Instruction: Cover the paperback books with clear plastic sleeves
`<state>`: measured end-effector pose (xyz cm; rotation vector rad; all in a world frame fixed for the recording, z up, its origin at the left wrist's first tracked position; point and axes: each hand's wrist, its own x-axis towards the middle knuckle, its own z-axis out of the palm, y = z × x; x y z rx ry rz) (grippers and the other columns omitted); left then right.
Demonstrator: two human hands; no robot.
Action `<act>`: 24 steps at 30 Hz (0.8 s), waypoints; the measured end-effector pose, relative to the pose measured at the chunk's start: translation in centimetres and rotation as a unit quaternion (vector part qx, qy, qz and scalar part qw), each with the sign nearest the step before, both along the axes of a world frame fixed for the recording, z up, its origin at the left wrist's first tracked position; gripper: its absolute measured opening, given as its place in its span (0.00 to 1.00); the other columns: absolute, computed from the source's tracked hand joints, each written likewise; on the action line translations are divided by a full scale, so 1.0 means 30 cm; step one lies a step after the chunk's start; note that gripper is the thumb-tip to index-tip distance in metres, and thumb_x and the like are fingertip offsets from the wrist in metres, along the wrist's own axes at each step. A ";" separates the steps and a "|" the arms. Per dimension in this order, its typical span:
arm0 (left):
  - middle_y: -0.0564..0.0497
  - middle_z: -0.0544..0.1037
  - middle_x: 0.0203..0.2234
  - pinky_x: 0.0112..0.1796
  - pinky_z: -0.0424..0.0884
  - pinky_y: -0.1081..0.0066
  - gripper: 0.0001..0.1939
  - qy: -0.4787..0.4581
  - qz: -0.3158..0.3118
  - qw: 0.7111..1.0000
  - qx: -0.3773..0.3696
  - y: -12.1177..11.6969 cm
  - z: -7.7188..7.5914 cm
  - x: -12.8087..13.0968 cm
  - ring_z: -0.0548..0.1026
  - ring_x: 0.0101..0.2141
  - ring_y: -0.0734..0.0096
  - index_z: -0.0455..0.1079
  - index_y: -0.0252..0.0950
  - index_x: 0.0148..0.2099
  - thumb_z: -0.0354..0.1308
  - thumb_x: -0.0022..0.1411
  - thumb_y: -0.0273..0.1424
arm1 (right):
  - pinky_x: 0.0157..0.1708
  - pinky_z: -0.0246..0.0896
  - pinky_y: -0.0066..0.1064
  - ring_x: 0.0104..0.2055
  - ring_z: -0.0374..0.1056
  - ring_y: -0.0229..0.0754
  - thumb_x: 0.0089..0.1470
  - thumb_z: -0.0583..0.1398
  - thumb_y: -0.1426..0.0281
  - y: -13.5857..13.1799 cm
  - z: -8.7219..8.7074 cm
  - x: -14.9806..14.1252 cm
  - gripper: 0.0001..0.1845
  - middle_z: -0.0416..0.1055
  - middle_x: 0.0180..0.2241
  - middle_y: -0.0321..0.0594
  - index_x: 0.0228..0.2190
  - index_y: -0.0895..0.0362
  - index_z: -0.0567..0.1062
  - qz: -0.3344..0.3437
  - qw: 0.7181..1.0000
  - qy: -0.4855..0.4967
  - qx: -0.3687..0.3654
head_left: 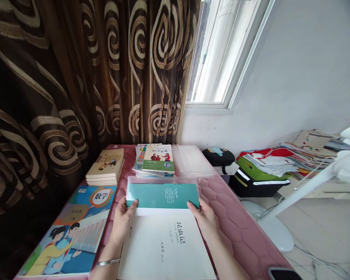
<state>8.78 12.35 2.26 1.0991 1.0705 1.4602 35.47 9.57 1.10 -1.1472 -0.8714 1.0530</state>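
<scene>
An open book (166,243) lies in front of me, its white title page with Chinese characters facing up. Along its far side runs a teal cover flap (151,192), with a clear plastic book cover (163,180) showing past its far edge. My left hand (125,213) pinches the flap's left end, thumb on top. At the right end my right hand (204,217) grips the flap the same way. Fingers underneath are hidden on both hands. To the left, a maths textbook (72,233) with a colourful cover lies flat.
Beyond are a stack of tan books (106,167), a pile with a green-and-white book (157,157) on top, and clear plastic covers (194,161). A phone (282,273) sits at the pink table cloth's (236,217) near right edge. A white fan (297,190) stands right, by a black-green box (256,181).
</scene>
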 end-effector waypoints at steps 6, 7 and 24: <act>0.49 0.79 0.35 0.39 0.71 0.69 0.21 0.013 -0.007 1.000 -0.003 0.001 -0.013 -0.012 0.75 0.35 0.66 0.71 0.36 0.43 0.68 0.48 0.39 | 0.31 0.69 0.37 0.31 0.74 0.50 0.37 0.70 0.51 0.002 -0.004 -0.006 0.26 0.79 0.31 0.42 0.35 0.54 0.77 -0.005 1.000 0.019 -0.012; 0.50 0.79 0.35 0.39 0.71 0.69 0.21 0.013 -0.008 1.000 -0.001 0.002 -0.016 -0.013 0.75 0.35 0.66 0.71 0.36 0.43 0.68 0.48 0.39 | 0.31 0.69 0.37 0.32 0.74 0.50 0.37 0.70 0.52 0.002 -0.004 -0.008 0.26 0.79 0.31 0.42 0.35 0.54 0.77 -0.005 1.000 0.020 -0.012; 0.50 0.80 0.32 0.37 0.72 0.69 0.19 0.008 0.001 1.000 -0.006 -0.006 0.018 0.000 0.76 0.33 0.66 0.71 0.35 0.39 0.69 0.47 0.40 | 0.31 0.70 0.37 0.29 0.74 0.49 0.36 0.69 0.49 -0.005 0.017 -0.011 0.26 0.79 0.30 0.40 0.35 0.53 0.78 -0.013 1.000 0.004 -0.017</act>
